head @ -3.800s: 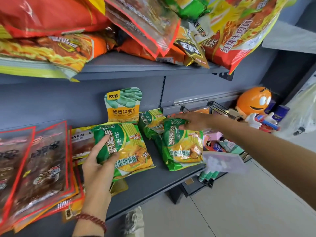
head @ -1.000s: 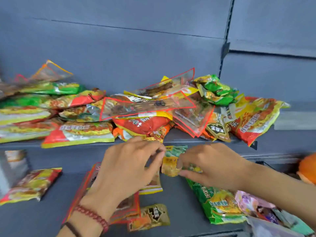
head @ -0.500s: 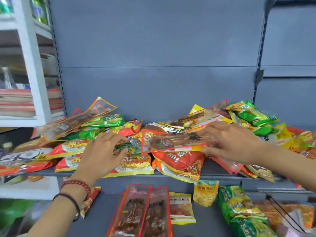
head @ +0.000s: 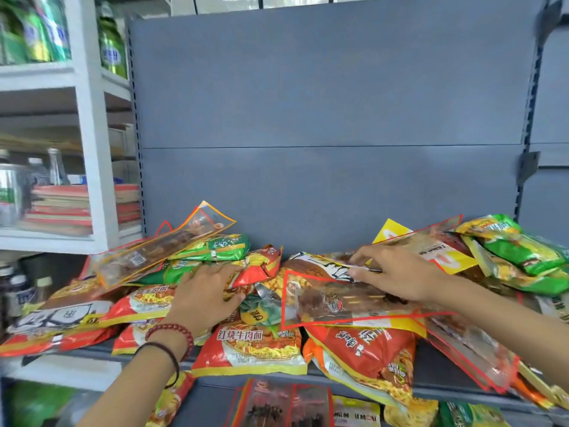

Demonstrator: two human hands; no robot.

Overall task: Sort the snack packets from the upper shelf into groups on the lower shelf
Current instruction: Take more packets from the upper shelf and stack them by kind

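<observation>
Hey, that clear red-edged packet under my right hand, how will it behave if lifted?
The clear red-edged packet looks flat and thin, so probably light and floppy. Its glossy film likely slides. It lies on other packets, partly under the right hand, so lifting may shift neighbours.

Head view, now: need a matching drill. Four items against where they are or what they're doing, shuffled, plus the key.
Items
1. left hand
2. right hand
3. red noodle packet
4. green cans

Place or state
A. on the white rack, top left
B. pinches a white-and-black packet
C. at the front edge of the upper shelf
D. rests with fingers spread on the packet pile

Pairs: 1-D, 2-B, 3-C, 4-A
</observation>
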